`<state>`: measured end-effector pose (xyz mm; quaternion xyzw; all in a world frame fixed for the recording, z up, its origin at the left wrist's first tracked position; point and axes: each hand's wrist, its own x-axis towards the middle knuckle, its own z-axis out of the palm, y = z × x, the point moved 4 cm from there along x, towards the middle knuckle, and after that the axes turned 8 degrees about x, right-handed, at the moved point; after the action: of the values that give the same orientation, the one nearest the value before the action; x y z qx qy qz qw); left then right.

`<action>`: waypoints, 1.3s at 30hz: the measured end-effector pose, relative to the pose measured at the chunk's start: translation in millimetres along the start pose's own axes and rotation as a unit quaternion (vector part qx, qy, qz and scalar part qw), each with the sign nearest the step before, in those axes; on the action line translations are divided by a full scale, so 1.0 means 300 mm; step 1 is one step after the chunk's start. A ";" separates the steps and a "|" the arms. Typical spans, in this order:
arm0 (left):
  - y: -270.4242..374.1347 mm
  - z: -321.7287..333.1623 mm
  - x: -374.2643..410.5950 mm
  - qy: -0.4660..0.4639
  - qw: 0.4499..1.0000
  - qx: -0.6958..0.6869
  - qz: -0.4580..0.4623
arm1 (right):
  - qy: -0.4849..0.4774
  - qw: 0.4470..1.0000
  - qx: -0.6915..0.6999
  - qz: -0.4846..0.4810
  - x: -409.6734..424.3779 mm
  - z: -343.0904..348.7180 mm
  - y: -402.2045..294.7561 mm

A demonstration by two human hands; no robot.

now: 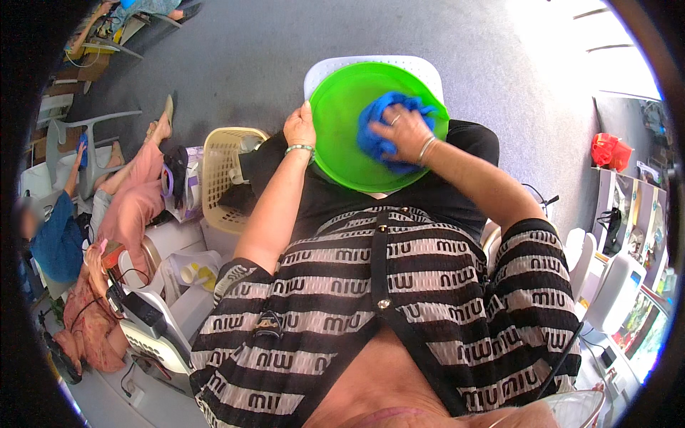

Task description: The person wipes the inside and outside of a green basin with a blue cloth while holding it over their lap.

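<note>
A round, bright green plastic basin rests over my lap, its open side facing up. My left hand grips the basin's left rim, with the thumb on the edge. Inside the basin, my right hand presses on a bunched blue cloth, which lies against the right part of the basin's inner surface. The moving cloth looks slightly blurred. Behind the basin shows a white perforated plastic top, most of it hidden by the basin.
A beige plastic basket holding several items stands left of my legs. Other people sit further left, near a grey chair. A red bag sits at the right, on a shelf unit. Grey floor stretches ahead.
</note>
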<state>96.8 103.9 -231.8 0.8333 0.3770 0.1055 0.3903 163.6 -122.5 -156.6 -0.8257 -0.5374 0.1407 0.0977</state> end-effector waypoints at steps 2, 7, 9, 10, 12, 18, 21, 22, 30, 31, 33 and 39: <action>0.025 -0.003 -0.021 -0.009 0.999 -0.032 -0.010 | 0.054 0.992 0.038 0.111 0.040 -0.018 0.087; 0.035 0.002 -0.014 -0.004 1.000 0.003 0.001 | 0.099 0.976 0.017 0.195 0.257 -0.004 0.008; 0.054 -0.001 -0.017 0.003 1.000 -0.011 0.012 | 0.028 0.992 0.017 0.124 0.278 0.034 -0.114; 0.042 -0.001 -0.018 0.013 1.000 0.009 0.018 | 0.002 0.998 0.016 0.057 0.242 0.062 -0.171; 0.008 0.002 0.000 0.005 1.000 0.008 0.012 | -0.030 0.997 0.032 -0.068 0.134 0.055 -0.238; 0.009 -0.016 -0.005 -0.009 1.000 0.010 -0.006 | -0.028 0.999 0.000 -0.027 -0.007 0.002 0.018; 0.029 -0.003 -0.030 -0.017 1.000 -0.005 -0.008 | 0.128 0.990 -0.005 0.056 0.082 0.017 0.094; 0.004 0.022 -0.025 -0.014 1.000 -0.015 -0.008 | 0.113 0.989 0.008 0.093 0.142 0.011 0.077; -0.035 0.019 -0.044 -0.009 0.999 0.038 -0.003 | -0.066 0.989 -0.009 -0.131 0.086 0.106 -0.244; -0.040 0.020 -0.038 -0.014 0.999 0.036 -0.001 | -0.100 0.982 -0.011 -0.160 0.036 0.108 -0.219; -0.058 0.031 -0.030 -0.038 0.999 0.038 -0.008 | -0.142 0.980 -0.017 -0.137 -0.022 0.058 -0.134; -0.024 0.012 -0.047 -0.027 0.999 0.016 -0.018 | 0.018 0.997 0.008 0.070 0.114 0.023 0.028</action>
<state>84.7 94.8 -237.9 0.8349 0.3830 0.0699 0.3890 181.5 -94.6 -170.1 -0.8628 -0.4754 0.1369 0.1041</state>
